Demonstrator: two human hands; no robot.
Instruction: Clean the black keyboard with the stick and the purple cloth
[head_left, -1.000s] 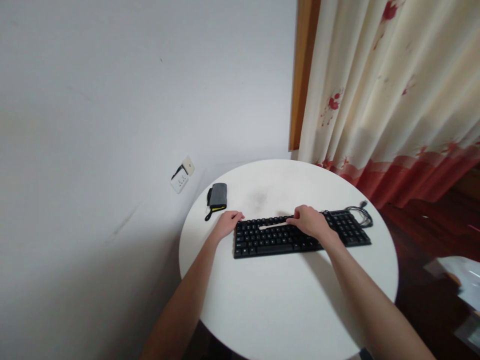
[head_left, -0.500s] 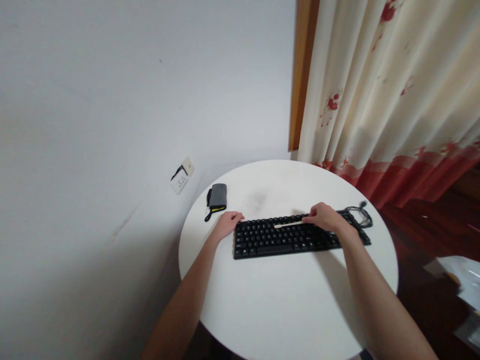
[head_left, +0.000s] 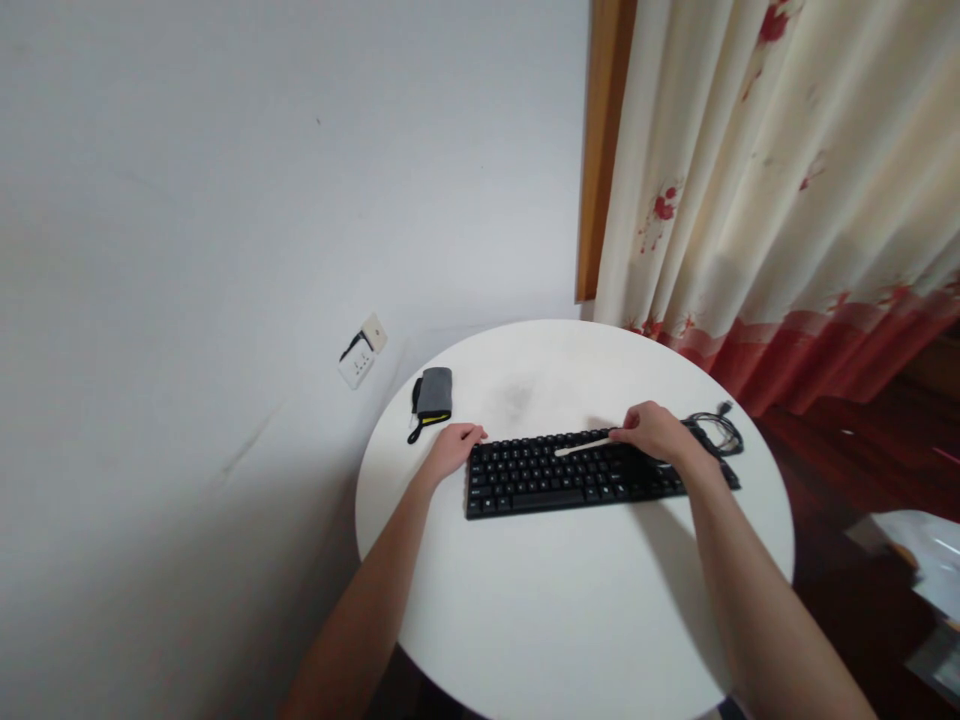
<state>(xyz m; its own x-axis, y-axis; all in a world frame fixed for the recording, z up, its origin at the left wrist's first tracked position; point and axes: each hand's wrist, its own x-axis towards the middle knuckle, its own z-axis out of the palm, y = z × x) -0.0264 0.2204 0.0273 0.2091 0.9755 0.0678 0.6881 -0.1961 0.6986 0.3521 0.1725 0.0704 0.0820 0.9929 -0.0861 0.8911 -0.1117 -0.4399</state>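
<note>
a black computer keyboard [head_left: 525, 478] lies flat across the middle of the worktop [head_left: 555, 610], its space bar side toward the person. over its upper rows slants a thin white swab-like stick [head_left: 586, 446], its slightly thicker tip pointing left; whether the tip presses on the keys is too small to tell. the right hand [head_left: 651, 430] pinches the stick's other end between thumb and fingertips, closed down to that narrow grip, above the right part of the keyboard. the left hand [head_left: 454, 447] rests at the keyboard's far left corner, fingers together and slightly bent; i cannot tell whether it grips the edge. a looped black cable [head_left: 733, 428] lies by the far right end. beyond the left hand, near the rim, sits a folded grey cloth item [head_left: 435, 392] with black trim and a strip of yellow. a dark smudge [head_left: 517, 398] marks the round white surface. behind are a white wall [head_left: 225, 200] with a socket [head_left: 356, 363], and a cream-and-red curtain [head_left: 750, 200].
</note>
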